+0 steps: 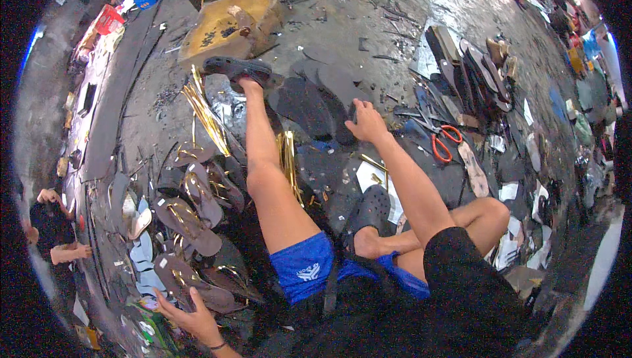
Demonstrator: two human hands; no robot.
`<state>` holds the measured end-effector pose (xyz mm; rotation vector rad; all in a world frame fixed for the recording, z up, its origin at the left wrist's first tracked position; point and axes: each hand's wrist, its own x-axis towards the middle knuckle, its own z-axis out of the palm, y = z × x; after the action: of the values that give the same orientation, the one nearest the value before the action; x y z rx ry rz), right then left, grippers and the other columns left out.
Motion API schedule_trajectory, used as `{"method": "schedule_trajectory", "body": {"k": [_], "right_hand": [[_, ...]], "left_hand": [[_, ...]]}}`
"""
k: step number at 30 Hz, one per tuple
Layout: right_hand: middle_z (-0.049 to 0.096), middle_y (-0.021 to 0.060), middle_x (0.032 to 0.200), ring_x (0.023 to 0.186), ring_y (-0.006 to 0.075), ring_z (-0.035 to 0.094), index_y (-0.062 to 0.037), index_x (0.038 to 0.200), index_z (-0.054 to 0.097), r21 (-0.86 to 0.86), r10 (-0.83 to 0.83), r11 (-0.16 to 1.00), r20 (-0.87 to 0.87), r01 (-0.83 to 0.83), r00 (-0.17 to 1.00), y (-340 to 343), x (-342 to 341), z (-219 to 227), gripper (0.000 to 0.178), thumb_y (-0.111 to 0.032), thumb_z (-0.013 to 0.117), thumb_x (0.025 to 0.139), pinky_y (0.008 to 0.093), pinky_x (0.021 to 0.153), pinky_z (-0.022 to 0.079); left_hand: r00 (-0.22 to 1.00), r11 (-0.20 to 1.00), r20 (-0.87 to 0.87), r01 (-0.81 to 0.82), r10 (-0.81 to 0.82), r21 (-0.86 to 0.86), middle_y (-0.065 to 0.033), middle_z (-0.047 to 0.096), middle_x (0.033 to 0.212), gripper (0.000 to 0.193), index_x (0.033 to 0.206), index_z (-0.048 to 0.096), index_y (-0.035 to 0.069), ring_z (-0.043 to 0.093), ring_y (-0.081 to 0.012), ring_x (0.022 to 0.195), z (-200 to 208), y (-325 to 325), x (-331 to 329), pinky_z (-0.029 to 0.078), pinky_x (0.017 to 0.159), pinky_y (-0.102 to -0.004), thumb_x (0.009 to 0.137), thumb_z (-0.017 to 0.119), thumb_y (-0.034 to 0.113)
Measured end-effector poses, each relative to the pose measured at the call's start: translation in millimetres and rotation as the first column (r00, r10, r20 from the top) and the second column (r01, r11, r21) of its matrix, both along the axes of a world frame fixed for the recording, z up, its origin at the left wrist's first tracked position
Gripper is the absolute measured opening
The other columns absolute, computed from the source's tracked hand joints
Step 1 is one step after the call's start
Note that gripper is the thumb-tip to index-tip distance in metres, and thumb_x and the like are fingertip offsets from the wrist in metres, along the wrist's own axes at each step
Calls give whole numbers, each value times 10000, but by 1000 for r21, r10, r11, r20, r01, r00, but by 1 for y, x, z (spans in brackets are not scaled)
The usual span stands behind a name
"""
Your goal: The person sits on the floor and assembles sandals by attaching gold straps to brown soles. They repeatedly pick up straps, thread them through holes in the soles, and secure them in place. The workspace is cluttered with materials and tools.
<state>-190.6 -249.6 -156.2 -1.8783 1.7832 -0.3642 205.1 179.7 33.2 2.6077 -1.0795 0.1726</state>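
Left hand (192, 322) spreads, empty, by a sandal (216, 296) lower left; right hand (368, 122) (splayed, I see) touches a dark sole (337, 101), centre

A white emblem of slanted strokes and 1 short line of white lettering (308, 271) mark the left leg of blue shorts (286, 269) worn by a person seated on the floor, the clearest print in view. Small white labels (163, 263) dot dark sandals (205, 242) at lower left, too tiny to show any wording. Pale markings on a red package (108, 20) at upper left are likewise too blurred to read.
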Motion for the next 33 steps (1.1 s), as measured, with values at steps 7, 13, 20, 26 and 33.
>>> {"method": "schedule_trajectory", "body": {"k": [7, 13, 20, 26, 33], "right_hand": [[672, 214, 1135, 1080, 311, 642, -12, 1240, 617, 94, 468, 520, 800, -849, 375, 151, 69, 71, 412, -250, 664, 908, 405, 979, 475], [674, 223, 1048, 959, 368, 674, 18, 1015, 639, 196, -14, 979, -185, 51, 983, 118, -45, -20, 459, -361, 773, 795, 469, 794, 563], [708, 259, 920, 878, 426, 704, 12, 938, 699, 187, -225, 953, -96, 240, 970, 117, -78, -50, 271, -210, 657, 787, 519, 782, 564], [703, 245, 1012, 934, 428, 694, -11, 1013, 666, 192, -241, 946, -128, 263, 962, 122, -64, -44, 300, -257, 628, 845, 512, 787, 563], [708, 233, 1000, 908, 410, 702, -21, 1024, 684, 168, -343, 915, -160, 368, 926, 136, -67, -37, 254, -216, 604, 881, 518, 784, 562]], "left_hand": [[509, 790, -729, -145, -457, -596, -164, 412, 1459, 742, 1499, 257, -50, 439, -261, 1279, -66, -157, -98, 345, 1109, -383, 936, 693, 157], [581, 887, -730, 454, -361, -77, -212, 442, 1446, 788, 1473, 377, 7, 442, -349, 1307, -73, -108, -112, 372, 1078, -444, 844, 721, 336], [765, 767, -138, 583, -629, -267, -232, 589, 1267, 675, 1321, 547, -21, 535, -414, 1180, -51, -157, -123, 413, 1027, -494, 848, 757, 413], [335, 709, -647, 512, -685, -485, -167, 642, 1143, 377, 1245, 608, -2, 622, -248, 1034, -123, -215, -169, 500, 886, -350, 903, 680, 139], [182, 412, -441, 757, -879, -508, -102, 697, 902, 282, 1126, 680, 17, 676, -214, 802, -104, -230, -248, 533, 742, -333, 897, 703, 181]]}}
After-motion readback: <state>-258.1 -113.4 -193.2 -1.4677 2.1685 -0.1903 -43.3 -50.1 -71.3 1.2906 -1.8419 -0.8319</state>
